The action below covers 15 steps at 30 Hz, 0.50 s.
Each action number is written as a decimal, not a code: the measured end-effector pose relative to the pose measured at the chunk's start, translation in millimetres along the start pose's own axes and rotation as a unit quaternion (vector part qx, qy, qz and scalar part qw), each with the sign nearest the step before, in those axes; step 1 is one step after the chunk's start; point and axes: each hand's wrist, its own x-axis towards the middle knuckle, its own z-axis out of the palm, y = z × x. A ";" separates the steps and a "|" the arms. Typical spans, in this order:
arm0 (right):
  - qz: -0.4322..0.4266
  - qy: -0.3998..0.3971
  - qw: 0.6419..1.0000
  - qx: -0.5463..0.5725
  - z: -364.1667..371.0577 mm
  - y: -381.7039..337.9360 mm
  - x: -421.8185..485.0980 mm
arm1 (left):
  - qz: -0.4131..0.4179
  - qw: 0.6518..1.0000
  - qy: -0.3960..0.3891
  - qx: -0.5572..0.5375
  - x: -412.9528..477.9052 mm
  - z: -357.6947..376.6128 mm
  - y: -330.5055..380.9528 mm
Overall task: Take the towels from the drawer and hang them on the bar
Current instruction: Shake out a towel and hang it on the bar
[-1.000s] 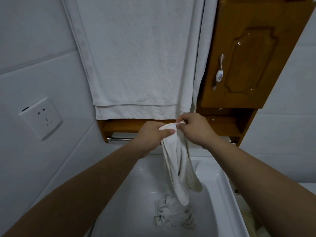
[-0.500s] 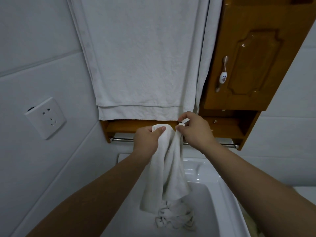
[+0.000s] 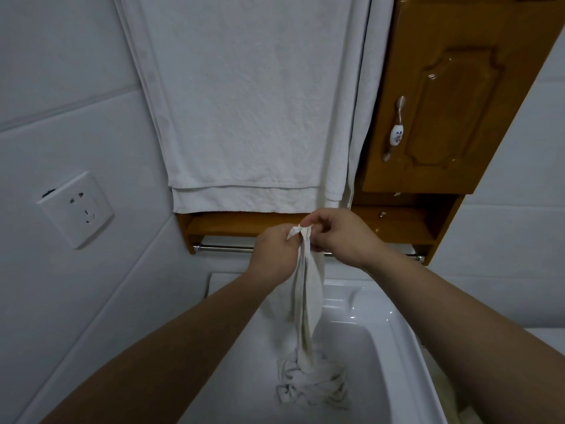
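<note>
A small white towel (image 3: 305, 301) hangs as a narrow bunched strip from both my hands. My left hand (image 3: 275, 255) grips its top edge from the left, and my right hand (image 3: 339, 237) pinches the same edge from the right, fingertips almost touching. Both hands are just in front of the metal bar (image 3: 226, 248) under the wooden shelf (image 3: 244, 223). The towel's lower end reaches a crumpled white cloth (image 3: 312, 384) lying in the basin. A large white towel (image 3: 250, 102) hangs flat on the wall above the shelf. No drawer is in view.
A white basin (image 3: 394, 338) sits below the bar. A wooden cabinet door (image 3: 452, 111) with a ceramic handle (image 3: 396, 131) is at the upper right. A wall socket (image 3: 76, 209) is on the tiled wall at left.
My hands have drawn closer together, gathering the small towel's top edge into a tight bunch. The towel now hangs narrower and straighter, and the view has tilted slightly.
</note>
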 end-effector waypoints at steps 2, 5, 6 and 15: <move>-0.009 0.031 0.999 -0.041 -0.8 0.9 -0.8 | -0.006 0.999 -0.022 -0.026 -0.4 2.6 1.4; -0.036 0.050 0.995 -0.072 -3.2 2.4 -1.1 | -0.018 0.994 -0.048 -0.098 1.9 1.9 0.3; -0.047 0.053 0.994 -0.085 -3.8 2.6 -1.1 | -0.021 0.991 -0.058 -0.118 2.7 1.1 0.2; -0.058 -0.009 0.993 -0.100 -9.7 3.7 1.9 | -0.026 0.960 -0.194 -0.199 10.9 -7.1 -1.7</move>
